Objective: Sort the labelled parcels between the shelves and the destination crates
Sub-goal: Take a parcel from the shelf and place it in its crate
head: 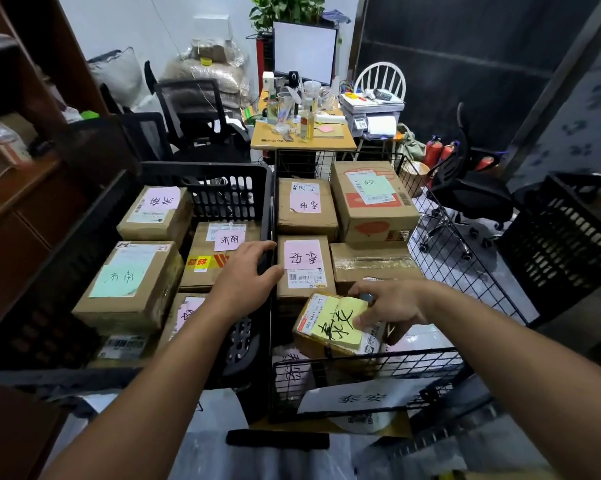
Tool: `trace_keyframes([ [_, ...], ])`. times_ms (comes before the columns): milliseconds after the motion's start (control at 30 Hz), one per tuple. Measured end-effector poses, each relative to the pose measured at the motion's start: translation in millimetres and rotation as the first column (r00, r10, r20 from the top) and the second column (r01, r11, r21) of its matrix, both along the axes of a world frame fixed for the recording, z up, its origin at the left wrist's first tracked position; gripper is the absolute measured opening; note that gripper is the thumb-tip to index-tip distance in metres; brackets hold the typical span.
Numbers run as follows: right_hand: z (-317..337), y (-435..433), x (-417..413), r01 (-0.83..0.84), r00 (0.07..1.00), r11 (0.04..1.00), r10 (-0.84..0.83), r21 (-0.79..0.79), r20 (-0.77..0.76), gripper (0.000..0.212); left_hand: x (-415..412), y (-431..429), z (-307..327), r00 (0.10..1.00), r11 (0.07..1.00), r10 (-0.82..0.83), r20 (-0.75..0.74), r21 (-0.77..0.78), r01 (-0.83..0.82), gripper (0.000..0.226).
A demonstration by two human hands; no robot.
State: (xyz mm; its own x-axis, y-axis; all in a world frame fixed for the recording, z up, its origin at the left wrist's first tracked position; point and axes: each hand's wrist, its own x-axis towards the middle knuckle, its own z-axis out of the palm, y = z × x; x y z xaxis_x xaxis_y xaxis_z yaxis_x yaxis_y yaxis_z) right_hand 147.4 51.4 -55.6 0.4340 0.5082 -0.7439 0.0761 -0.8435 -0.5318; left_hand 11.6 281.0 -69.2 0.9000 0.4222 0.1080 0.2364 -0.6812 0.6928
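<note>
Parcels (306, 209) fill crate (222, 197) and wire basket (465, 258), tops open

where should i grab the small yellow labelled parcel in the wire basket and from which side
Take the yellow-labelled parcel by its left and right ends, coming down from above. It sits askew with its label up and its top face free, while the wire basket's front wall and the pink-labelled parcel behind it crowd its lower edges. The right grip pinches its right end.
</note>
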Motion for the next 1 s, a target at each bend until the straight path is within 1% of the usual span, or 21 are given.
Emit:
trace_keyframes([
  [167,-3,-5,6,0.020,1.000,1.000,-0.020,0.011,-0.021,0.047,1,2,0,1.000,1.000,-0.008,0.010,-0.017,0.008,0.049],
  [300,13,-16,13,0.030,0.999,0.998,-0.028,0.060,-0.025,0.045,-1,4,-3,1.000,1.000,-0.012,0.027,-0.020,0.012,0.049],
  [433,22,-18,15,0.179,0.981,0.971,-0.165,0.159,-0.098,0.072,1,3,-6,0.999,0.999,0.007,0.051,-0.031,-0.005,0.045],
  [500,20,-10,3,0.209,0.974,0.961,-0.189,0.182,-0.122,0.075,2,3,-6,0.998,0.999,0.009,0.057,-0.033,-0.007,0.044],
  [533,20,-4,-6,0.186,0.978,0.965,-0.164,0.185,-0.127,0.073,2,3,-6,0.998,0.999,0.009,0.057,-0.034,-0.007,0.044],
  [600,16,9,-24,0.084,0.990,0.984,-0.065,0.156,-0.123,0.073,1,3,-7,0.998,0.999,0.008,0.057,-0.037,-0.006,0.045],
  [667,12,21,-35,0.010,0.994,0.994,0.002,0.113,-0.109,0.083,1,3,-8,0.998,0.999,0.003,0.058,-0.035,-0.001,0.045],
  [733,6,29,-38,-0.021,0.994,0.997,0.029,0.077,-0.104,0.099,0,3,-9,0.998,0.999,0.000,0.061,-0.035,0.002,0.045],
  [800,2,33,-37,0.034,0.996,0.996,-0.028,0.079,-0.082,0.096,1,3,-10,0.998,0.999,-0.002,0.066,-0.033,0.004,0.045],
  [867,-4,36,-38,0.169,0.985,0.976,-0.163,0.136,-0.056,0.091,1,3,-11,0.997,1.000,0.002,0.072,-0.029,0.000,0.045],
  [933,-15,39,-42,0.258,0.966,0.938,-0.244,0.232,-0.087,0.089,1,4,-12,0.997,0.999,0.006,0.078,-0.033,-0.003,0.044],
  [1000,-20,42,-47,0.305,0.950,0.911,-0.274,0.276,-0.146,0.082,2,5,-12,0.996,0.999,0.002,0.086,-0.038,0.001,0.043],
])
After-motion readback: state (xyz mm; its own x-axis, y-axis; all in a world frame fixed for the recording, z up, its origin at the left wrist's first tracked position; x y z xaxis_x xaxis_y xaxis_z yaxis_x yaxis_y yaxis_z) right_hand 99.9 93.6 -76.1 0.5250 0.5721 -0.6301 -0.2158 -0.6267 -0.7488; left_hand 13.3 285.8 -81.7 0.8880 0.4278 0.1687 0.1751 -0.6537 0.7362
